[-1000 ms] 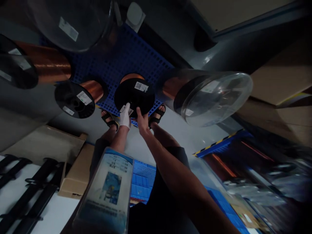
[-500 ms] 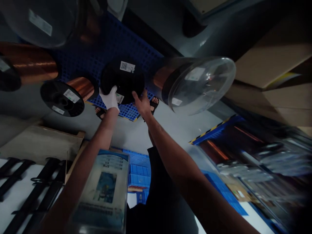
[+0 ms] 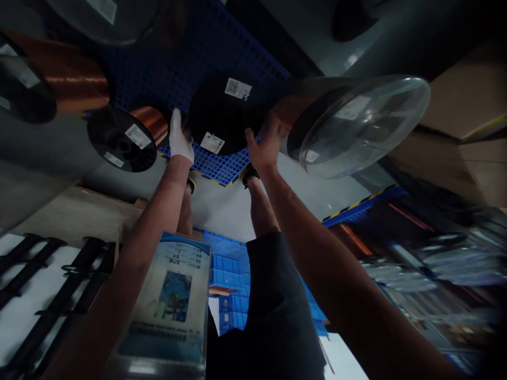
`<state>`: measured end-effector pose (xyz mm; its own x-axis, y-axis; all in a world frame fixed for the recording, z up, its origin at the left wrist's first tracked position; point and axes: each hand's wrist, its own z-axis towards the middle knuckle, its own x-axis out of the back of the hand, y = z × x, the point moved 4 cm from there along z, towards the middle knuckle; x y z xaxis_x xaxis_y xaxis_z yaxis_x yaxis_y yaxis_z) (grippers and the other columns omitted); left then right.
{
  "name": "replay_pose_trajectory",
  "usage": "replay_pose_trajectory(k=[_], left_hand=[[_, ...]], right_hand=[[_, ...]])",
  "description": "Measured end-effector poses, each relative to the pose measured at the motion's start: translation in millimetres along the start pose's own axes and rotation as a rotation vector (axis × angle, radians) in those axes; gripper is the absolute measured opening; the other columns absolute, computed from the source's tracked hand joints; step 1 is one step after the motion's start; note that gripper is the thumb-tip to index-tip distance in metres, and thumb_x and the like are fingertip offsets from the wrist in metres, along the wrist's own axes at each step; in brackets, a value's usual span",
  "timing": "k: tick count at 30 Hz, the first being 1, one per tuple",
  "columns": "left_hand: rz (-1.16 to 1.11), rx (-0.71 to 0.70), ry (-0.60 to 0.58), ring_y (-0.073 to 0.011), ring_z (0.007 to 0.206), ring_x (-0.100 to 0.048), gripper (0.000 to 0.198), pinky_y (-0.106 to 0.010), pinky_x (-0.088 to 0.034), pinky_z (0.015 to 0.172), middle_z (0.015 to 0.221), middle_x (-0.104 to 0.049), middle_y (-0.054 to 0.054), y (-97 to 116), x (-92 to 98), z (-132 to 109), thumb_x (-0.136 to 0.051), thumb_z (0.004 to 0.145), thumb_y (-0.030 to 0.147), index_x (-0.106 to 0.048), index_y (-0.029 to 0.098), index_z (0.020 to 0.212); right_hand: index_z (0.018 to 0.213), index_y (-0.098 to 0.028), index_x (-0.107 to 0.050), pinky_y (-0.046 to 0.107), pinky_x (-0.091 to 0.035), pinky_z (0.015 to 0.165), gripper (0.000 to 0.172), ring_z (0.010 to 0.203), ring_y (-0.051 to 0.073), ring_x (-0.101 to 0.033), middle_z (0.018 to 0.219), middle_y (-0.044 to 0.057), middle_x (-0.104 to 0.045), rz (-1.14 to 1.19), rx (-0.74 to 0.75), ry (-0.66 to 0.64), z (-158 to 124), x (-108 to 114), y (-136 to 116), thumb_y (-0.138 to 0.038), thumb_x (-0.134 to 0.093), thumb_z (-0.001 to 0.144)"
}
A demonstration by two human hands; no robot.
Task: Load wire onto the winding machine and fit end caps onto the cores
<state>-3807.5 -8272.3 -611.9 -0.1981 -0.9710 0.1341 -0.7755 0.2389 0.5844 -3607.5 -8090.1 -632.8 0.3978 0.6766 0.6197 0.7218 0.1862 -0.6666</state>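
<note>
A black-flanged spool of copper wire (image 3: 224,113) with two labels stands over the blue plastic pallet (image 3: 186,68). My left hand (image 3: 179,138), in a white glove, grips its left rim. On the right rim my bare right hand (image 3: 264,146) is wrapped round the edge. Both hands hold the spool between them. The wire under the top flange is hidden from view.
A smaller black spool (image 3: 122,138) stands left of the held one, and a clear-flanged copper spool (image 3: 356,124) right. More large spools (image 3: 47,89) are at far left. A cardboard box (image 3: 75,214), black bars (image 3: 43,285) and a hanging badge (image 3: 168,306) lie nearer me.
My hands have slid from the near edge of the spool out to its left and right sides, and the spool has risen toward me, hiding its copper winding.
</note>
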Motion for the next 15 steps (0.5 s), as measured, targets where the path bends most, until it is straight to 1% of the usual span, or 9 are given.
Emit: replay_pose_trajectory(k=[2, 3, 5, 8, 9, 11, 12, 13, 15], left_hand=[[-0.139, 0.055, -0.077, -0.0167, 0.153, -0.058, 0.049, -0.049, -0.039, 0.138, 0.172, -0.053, -0.002, 9, 4.3, 9, -0.033, 0.125, 0.044, -0.04, 0.025, 0.17], [-0.153, 0.051, -0.104, -0.0166, 0.151, -0.06, 0.046, -0.046, -0.042, 0.136, 0.169, -0.055, -0.003, 12, 6.2, 14, -0.038, 0.125, 0.037, -0.041, 0.025, 0.169], [-0.101, 0.002, -0.125, -0.0182, 0.147, -0.064, 0.041, -0.041, -0.048, 0.129, 0.159, -0.062, -0.005, 15, 10.6, 24, -0.039, 0.124, 0.025, -0.046, 0.02, 0.164], [-0.005, -0.05, -0.097, -0.0205, 0.144, -0.067, 0.044, -0.039, -0.053, 0.12, 0.147, -0.067, -0.007, 14, 19.8, 39, -0.027, 0.123, 0.02, -0.051, 0.01, 0.159], [0.059, -0.078, -0.075, -0.0196, 0.142, -0.068, 0.044, -0.038, -0.054, 0.12, 0.145, -0.068, -0.006, 14, 24.3, 42, -0.03, 0.121, 0.021, -0.054, 0.009, 0.157], [0.296, -0.182, -0.051, -0.0167, 0.139, -0.07, 0.035, -0.036, -0.053, 0.124, 0.142, -0.074, -0.006, 21, 34.2, 45, -0.055, 0.115, 0.021, -0.064, 0.011, 0.147], [0.457, -0.264, -0.043, -0.0168, 0.137, -0.07, 0.034, -0.036, -0.051, 0.127, 0.141, -0.076, -0.006, 28, 39.0, 43, -0.068, 0.108, 0.02, -0.069, 0.014, 0.142], [0.625, -0.354, -0.039, -0.0187, 0.137, -0.069, 0.038, -0.037, -0.049, 0.129, 0.141, -0.077, -0.007, 35, 43.1, 40, -0.077, 0.101, 0.018, -0.072, 0.017, 0.139], [0.918, -0.482, -0.063, -0.0258, 0.138, -0.068, 0.049, -0.042, -0.047, 0.129, 0.143, -0.076, -0.01, 48, 48.8, 32, -0.081, 0.094, 0.015, -0.073, 0.018, 0.142]], right_hand=[[0.166, -0.024, -0.039, 0.069, -0.033, 0.134, 0.071, 0.162, 0.038, -0.037, 0.165, 0.019, -0.044, -0.022, 0.049, 0.075, -1, 3, -19, -0.059, -0.056, 0.106], [0.166, -0.025, -0.04, 0.069, -0.035, 0.133, 0.067, 0.16, 0.038, -0.039, 0.163, 0.018, -0.045, -0.021, 0.086, 0.072, -1, 1, -33, -0.056, -0.055, 0.108], [0.162, -0.027, -0.046, 0.064, -0.045, 0.128, 0.058, 0.152, 0.036, -0.049, 0.157, 0.016, -0.05, -0.006, 0.178, -0.009, -2, -11, -66, -0.052, -0.054, 0.11], [0.156, -0.026, -0.055, 0.051, -0.056, 0.12, 0.048, 0.135, 0.03, -0.062, 0.145, 0.014, -0.06, -0.014, 0.318, -0.193, -5, -39, -120, -0.045, -0.056, 0.111], [0.154, -0.026, -0.056, 0.048, -0.057, 0.118, 0.046, 0.132, 0.029, -0.064, 0.142, 0.013, -0.062, -0.048, 0.348, -0.241, -6, -49, -137, -0.042, -0.057, 0.111], [0.154, -0.025, -0.058, 0.047, -0.057, 0.117, 0.045, 0.131, 0.029, -0.065, 0.141, 0.012, -0.066, -0.195, 0.367, -0.309, -5, -65, -167, -0.035, -0.06, 0.11], [0.156, -0.024, -0.057, 0.046, -0.058, 0.115, 0.048, 0.13, 0.031, -0.065, 0.142, 0.013, -0.067, -0.307, 0.358, -0.346, -3, -72, -179, -0.031, -0.062, 0.109], [0.157, -0.022, -0.057, 0.047, -0.06, 0.111, 0.05, 0.128, 0.032, -0.067, 0.144, 0.014, -0.067, -0.427, 0.344, -0.384, -1, -78, -189, -0.028, -0.064, 0.107], [0.152, -0.018, -0.062, 0.048, -0.062, 0.105, 0.048, 0.121, 0.033, -0.071, 0.142, 0.015, -0.071, -0.623, 0.321, -0.45, 6, -87, -204, -0.023, -0.065, 0.105]])
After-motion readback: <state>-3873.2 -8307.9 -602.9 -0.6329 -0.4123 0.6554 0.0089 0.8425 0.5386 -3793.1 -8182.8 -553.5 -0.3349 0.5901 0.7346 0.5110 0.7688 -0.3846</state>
